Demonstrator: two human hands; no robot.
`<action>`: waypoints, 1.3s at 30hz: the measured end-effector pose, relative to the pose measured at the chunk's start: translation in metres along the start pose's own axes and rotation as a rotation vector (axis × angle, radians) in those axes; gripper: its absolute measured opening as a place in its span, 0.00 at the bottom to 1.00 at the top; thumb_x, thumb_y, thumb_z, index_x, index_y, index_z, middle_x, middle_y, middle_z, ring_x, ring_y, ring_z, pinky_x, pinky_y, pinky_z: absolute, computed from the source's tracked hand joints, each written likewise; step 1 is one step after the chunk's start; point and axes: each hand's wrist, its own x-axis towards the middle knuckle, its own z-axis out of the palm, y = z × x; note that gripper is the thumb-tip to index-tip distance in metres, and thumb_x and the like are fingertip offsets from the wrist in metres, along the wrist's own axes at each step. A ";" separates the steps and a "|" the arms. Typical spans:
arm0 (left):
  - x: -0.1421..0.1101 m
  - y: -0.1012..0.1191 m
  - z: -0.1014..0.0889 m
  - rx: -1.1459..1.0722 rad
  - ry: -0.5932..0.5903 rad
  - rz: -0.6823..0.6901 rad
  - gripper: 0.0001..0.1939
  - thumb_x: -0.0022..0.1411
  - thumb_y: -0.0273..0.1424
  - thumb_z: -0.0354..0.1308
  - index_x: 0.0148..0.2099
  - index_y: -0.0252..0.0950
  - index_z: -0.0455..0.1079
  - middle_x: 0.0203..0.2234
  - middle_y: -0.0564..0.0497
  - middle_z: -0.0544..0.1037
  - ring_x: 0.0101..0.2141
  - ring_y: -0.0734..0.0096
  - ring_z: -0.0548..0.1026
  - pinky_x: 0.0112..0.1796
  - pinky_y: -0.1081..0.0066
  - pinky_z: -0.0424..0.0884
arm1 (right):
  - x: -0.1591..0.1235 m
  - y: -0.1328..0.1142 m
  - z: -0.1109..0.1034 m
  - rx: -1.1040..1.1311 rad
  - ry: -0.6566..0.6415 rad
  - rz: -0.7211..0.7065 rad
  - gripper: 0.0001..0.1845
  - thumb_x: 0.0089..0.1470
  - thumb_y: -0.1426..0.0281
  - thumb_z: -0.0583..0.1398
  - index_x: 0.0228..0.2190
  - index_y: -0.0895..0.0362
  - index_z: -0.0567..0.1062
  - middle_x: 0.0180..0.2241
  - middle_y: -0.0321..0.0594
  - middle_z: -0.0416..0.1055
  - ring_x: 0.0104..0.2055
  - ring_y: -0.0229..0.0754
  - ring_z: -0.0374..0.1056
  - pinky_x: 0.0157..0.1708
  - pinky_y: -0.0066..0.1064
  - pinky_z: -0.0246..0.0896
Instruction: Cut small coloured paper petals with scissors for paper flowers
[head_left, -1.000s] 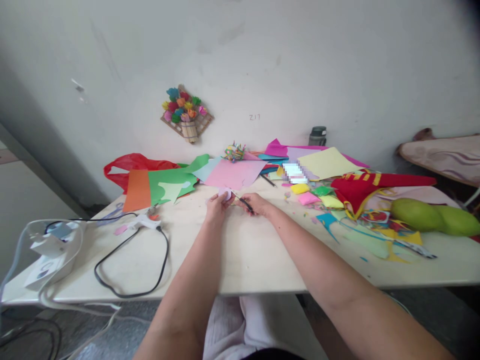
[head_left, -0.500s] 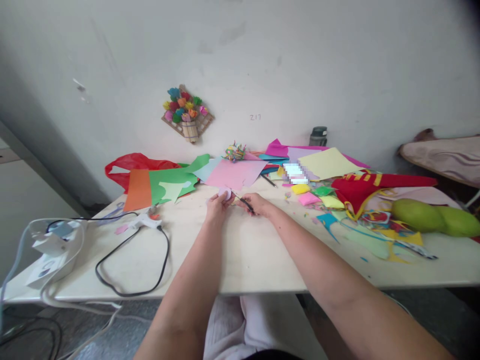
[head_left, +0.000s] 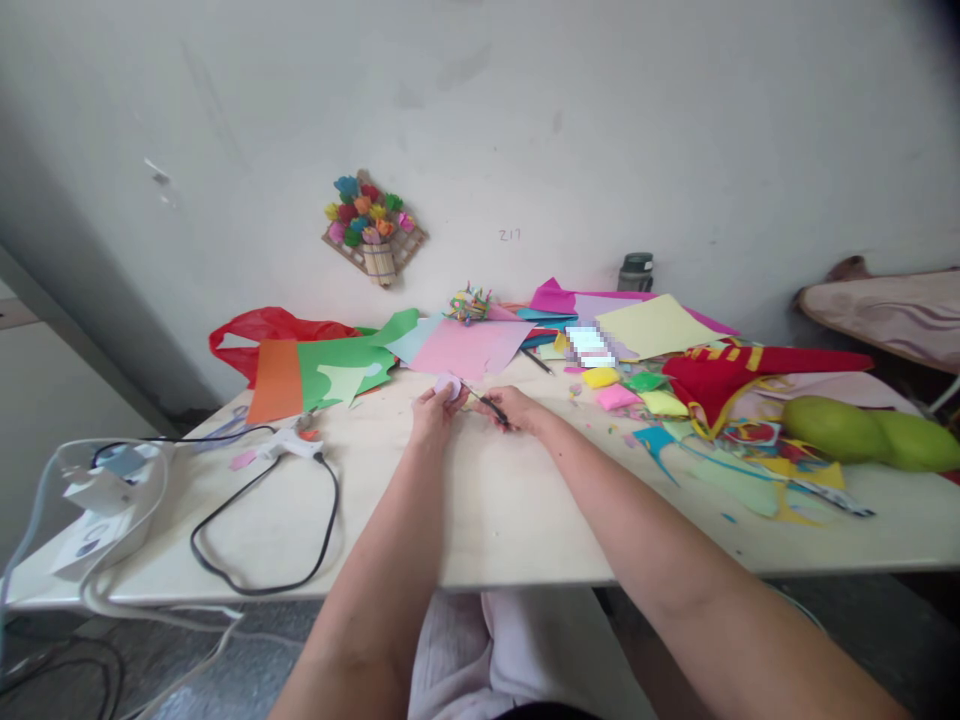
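Note:
Over the middle of the white table, my left hand is closed on a small, roundish piece of pale lilac paper, pinched at its lower edge. My right hand grips the dark handles of a pair of scissors. The blades point up and left, with their tips at the right edge of the lilac paper. Whether the blades are closed on the paper is too small to tell. Just beyond both hands lies a pink sheet of paper.
At left, a white glue gun trails a black cable near a power strip. Orange paper and green paper lie behind it. Right of my hands are colourful packets, paper scraps, a red cloth and green fruit.
Hardly anything differs. My hands, the lilac paper and the scissors stay in nearly the same place, and the view has shifted very slightly.

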 end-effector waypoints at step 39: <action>-0.004 0.003 0.007 0.018 0.037 -0.045 0.03 0.52 0.19 0.56 0.32 0.26 0.69 0.25 0.43 0.76 0.28 0.68 0.77 0.29 0.73 0.74 | 0.001 0.000 0.001 0.033 0.017 -0.004 0.16 0.45 0.60 0.62 0.23 0.59 0.66 0.11 0.26 0.58 0.09 0.27 0.52 0.08 0.20 0.43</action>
